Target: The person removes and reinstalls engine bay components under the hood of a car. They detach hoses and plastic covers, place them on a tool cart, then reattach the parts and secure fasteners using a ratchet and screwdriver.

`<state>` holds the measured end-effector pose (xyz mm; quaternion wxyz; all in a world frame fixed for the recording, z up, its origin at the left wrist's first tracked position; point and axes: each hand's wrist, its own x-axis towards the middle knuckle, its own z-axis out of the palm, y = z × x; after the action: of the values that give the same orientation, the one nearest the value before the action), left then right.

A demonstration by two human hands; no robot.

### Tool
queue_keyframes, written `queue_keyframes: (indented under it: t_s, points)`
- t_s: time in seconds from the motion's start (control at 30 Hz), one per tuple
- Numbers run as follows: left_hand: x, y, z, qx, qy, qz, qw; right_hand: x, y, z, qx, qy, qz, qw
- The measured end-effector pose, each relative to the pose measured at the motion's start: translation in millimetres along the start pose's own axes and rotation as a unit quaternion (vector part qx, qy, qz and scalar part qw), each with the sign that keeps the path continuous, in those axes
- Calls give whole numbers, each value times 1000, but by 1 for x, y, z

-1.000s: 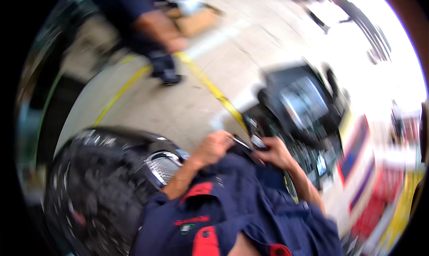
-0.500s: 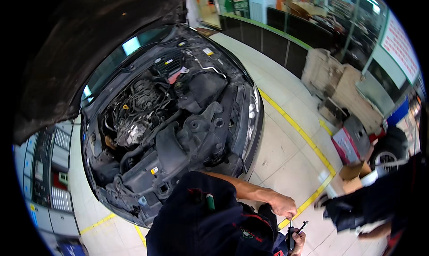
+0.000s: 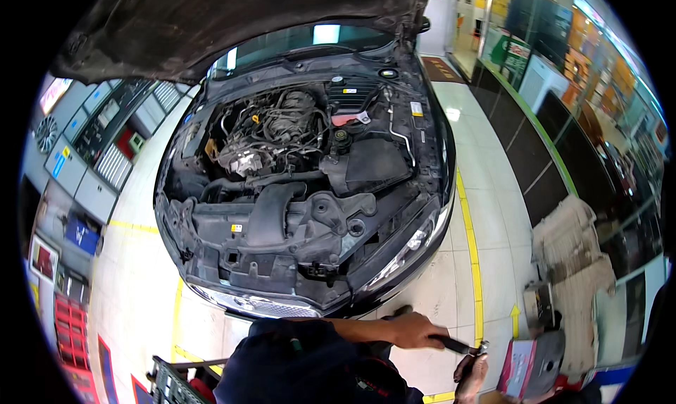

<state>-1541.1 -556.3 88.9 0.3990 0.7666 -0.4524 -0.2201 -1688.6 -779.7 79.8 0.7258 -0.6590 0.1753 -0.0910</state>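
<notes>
My left hand [image 3: 415, 331] grips a black-handled tool [image 3: 456, 345] with a shiny metal head, held low beyond the car's front corner. Just below that head, my right hand [image 3: 470, 377] is closed, fingers curled round something dark that I cannot make out. The black car [image 3: 366, 185] faces me with its bonnet [image 3: 232, 16] raised, exposing the engine [image 3: 278, 129], hoses, a black airbox [image 3: 370, 168] and plastic front covers. My dark sleeve and uniform [image 3: 296, 362] hide part of the lower bumper.
Grey cabinets [image 3: 84, 171] and a red rack [image 3: 70, 340] line the left. A black cart [image 3: 169, 383] is behind me at lower left. Yellow lines [image 3: 473, 263] mark the tiled floor. At right stand a glass partition [image 3: 563, 122], a beige panel [image 3: 570, 249] and a boxed item [image 3: 514, 365].
My view has swung round to face the engine bay squarely. My hands and the tool now appear lower right. The co-worker seen earlier has mostly left the view.
</notes>
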Motion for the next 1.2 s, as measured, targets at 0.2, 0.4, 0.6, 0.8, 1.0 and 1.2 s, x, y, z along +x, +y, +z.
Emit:
queue_keyframes:
  t_s: [0.2, 0.4, 0.6, 0.8, 1.0, 1.2]
  points:
    - [164, -114, -103, -80, 152, -32, 985, 253, -50, 12, -6, -85, 32, 996]
    - [305, -160, -203, -61, 184, -4, 981, 446, -100, 29, 122, -197, 120, 965]
    - [407, -193, -279, 128, 304, -128, 935, 622, -129, 47, 174, -218, 255, 926]
    - [531, -243, -327, 219, 455, -159, 849, 805, -160, 61, 139, -319, 329, 878]
    - [614, -243, -358, -235, 362, -247, 868, 952, -194, 45, -140, -521, -64, 840]
    - [591, -222, -341, -349, 452, -174, 802, 998, -216, 94, -105, -710, 108, 688]
